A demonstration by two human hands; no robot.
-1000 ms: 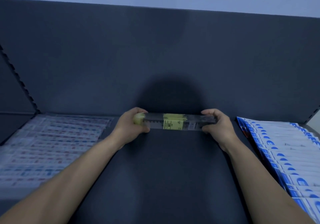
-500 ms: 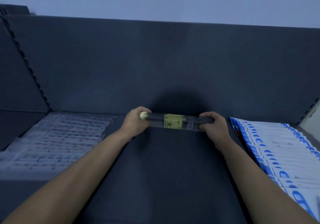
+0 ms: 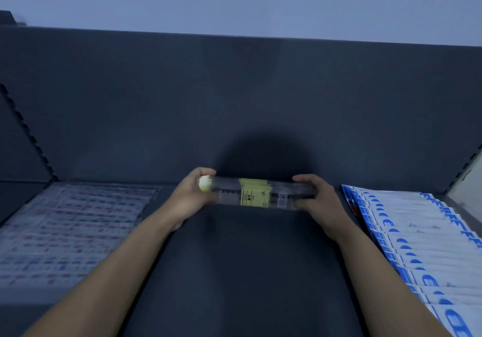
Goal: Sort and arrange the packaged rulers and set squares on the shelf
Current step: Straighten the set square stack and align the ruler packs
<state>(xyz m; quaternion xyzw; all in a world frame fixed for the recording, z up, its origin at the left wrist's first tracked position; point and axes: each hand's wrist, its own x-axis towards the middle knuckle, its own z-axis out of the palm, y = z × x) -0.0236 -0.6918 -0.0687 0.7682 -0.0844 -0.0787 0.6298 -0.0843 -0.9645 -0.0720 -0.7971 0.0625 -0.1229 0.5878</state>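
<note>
A bundle of clear packaged rulers (image 3: 254,193) with yellow labels lies crosswise at the back of the dark shelf (image 3: 242,271), close to the back panel. My left hand (image 3: 190,195) grips its left end, where a pale yellow tip shows. My right hand (image 3: 317,198) grips its right end. Whether the bundle's lower edge touches the shelf I cannot tell. Flat clear packs with red and blue print (image 3: 70,229) cover the shelf's left part. A row of white and blue packs (image 3: 422,242) overlaps along the right side.
The dark back panel (image 3: 234,107) rises straight behind the bundle. Slotted uprights stand at the left (image 3: 28,138) and right (image 3: 469,162) corners. Bare shelf runs between my forearms toward the front edge.
The bundle and both hands have stayed at the back of the shelf. The view has shifted slightly, and the hands' grip looks the same.
</note>
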